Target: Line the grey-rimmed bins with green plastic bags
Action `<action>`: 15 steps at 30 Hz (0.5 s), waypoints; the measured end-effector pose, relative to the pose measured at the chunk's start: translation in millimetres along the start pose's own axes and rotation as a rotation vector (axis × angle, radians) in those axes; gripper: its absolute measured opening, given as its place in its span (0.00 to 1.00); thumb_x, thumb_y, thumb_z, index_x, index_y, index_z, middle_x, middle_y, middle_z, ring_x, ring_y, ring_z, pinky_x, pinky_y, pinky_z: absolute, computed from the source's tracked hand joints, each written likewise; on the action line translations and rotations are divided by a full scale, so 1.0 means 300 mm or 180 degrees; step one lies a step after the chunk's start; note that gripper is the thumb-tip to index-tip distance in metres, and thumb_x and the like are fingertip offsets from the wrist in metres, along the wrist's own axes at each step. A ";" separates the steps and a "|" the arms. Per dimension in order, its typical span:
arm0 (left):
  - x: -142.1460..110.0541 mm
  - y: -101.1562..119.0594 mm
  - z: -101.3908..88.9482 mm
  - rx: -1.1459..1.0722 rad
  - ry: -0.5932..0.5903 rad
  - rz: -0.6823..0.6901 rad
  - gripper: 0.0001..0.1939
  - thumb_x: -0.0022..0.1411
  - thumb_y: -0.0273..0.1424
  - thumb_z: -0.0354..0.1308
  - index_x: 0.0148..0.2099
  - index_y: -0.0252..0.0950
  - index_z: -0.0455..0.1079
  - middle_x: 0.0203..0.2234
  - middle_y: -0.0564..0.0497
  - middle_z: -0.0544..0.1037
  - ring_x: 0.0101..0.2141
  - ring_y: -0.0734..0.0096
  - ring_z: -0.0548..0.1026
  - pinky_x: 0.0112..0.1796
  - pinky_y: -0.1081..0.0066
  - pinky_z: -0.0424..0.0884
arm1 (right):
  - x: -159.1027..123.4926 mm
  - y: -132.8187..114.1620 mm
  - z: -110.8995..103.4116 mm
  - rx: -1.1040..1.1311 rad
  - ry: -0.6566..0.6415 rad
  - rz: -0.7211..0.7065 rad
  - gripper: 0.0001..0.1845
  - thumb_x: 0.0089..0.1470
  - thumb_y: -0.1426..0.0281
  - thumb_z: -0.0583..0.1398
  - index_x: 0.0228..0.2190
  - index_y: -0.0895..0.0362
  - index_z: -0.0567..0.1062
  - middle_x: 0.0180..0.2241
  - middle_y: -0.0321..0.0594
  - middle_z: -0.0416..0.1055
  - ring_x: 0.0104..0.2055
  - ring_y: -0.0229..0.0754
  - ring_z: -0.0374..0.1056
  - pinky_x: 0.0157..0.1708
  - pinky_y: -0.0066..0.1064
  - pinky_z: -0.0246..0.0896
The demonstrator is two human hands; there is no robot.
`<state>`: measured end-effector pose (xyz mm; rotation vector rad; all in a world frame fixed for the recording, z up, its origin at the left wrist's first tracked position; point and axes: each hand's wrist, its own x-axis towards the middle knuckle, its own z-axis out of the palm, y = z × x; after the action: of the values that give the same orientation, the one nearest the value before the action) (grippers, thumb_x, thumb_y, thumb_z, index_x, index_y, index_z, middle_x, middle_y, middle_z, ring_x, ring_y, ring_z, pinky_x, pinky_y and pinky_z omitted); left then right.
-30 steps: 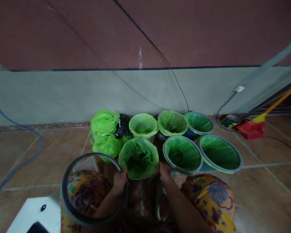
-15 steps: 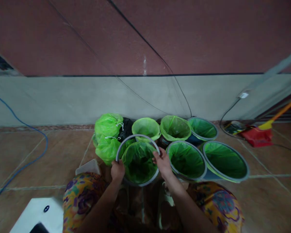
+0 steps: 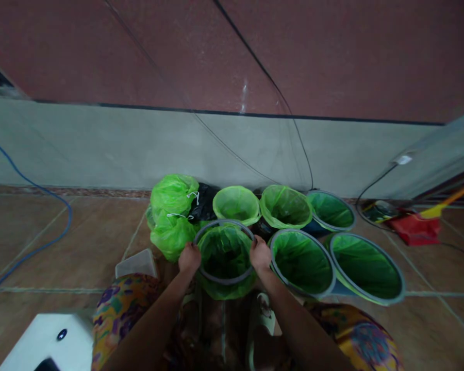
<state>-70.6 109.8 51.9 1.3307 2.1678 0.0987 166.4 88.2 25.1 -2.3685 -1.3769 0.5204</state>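
Note:
Between my knees stands a trash bin lined with a green bag (image 3: 227, 292); the bag's edge hangs down outside it. A grey rim ring (image 3: 229, 281) lies around the bin's mouth. My left hand (image 3: 189, 256) is closed on the ring's left side. Opposite it, my right hand (image 3: 260, 253) grips the right side. Just right of that hand is another lined bin (image 3: 301, 263) with its grey ring on. Behind the ring stand a bin with a pale green bag (image 3: 236, 204) and a second green-bagged bin (image 3: 286, 207).
Tied green bags (image 3: 172, 216) and a black bag (image 3: 204, 202) lie at the left. Two more ringed bins (image 3: 365, 265) stand right. Beyond them is a red dustpan (image 3: 415, 229). A clear plastic box (image 3: 137, 264), white stool (image 3: 48, 340) and blue hose (image 3: 64, 226) are leftward.
Both hands have lowered the ring from a tilted position above the bin down around its mouth. My right hand has shifted to the ring's side. The view has tilted slightly.

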 end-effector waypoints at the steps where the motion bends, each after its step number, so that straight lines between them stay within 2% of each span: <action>1: 0.003 -0.006 0.005 0.0033 -0.0030 -0.0006 0.21 0.74 0.31 0.42 0.57 0.28 0.71 0.50 0.32 0.83 0.51 0.51 0.82 0.46 0.64 0.74 | -0.002 0.004 0.005 -0.0044 -0.0030 -0.0015 0.19 0.68 0.74 0.52 0.54 0.59 0.76 0.53 0.50 0.78 0.51 0.45 0.77 0.48 0.28 0.65; 5: 0.004 -0.032 0.022 0.0165 -0.0105 0.0012 0.19 0.73 0.31 0.44 0.55 0.28 0.73 0.48 0.32 0.84 0.50 0.51 0.82 0.45 0.64 0.74 | -0.018 0.030 0.015 -0.0135 -0.0070 -0.0063 0.19 0.67 0.74 0.53 0.53 0.59 0.77 0.51 0.50 0.79 0.50 0.46 0.77 0.47 0.28 0.65; 10: -0.028 -0.059 0.027 0.0312 -0.0052 0.0145 0.21 0.74 0.31 0.43 0.58 0.28 0.71 0.47 0.33 0.84 0.49 0.51 0.82 0.46 0.63 0.73 | -0.053 0.072 0.022 -0.0268 -0.0099 -0.0226 0.18 0.66 0.73 0.53 0.53 0.59 0.77 0.50 0.49 0.79 0.52 0.47 0.76 0.49 0.30 0.64; 15: -0.052 -0.081 0.033 0.0457 0.0026 0.0299 0.19 0.73 0.32 0.47 0.55 0.27 0.74 0.47 0.33 0.84 0.50 0.50 0.82 0.48 0.63 0.73 | -0.073 0.100 0.039 -0.0373 -0.0124 -0.0217 0.19 0.66 0.73 0.53 0.54 0.59 0.76 0.49 0.49 0.78 0.50 0.45 0.75 0.49 0.29 0.64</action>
<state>-79.5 82.4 42.0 1.5153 2.1531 -0.0154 173.2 56.4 3.8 -2.4044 -1.5390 0.4816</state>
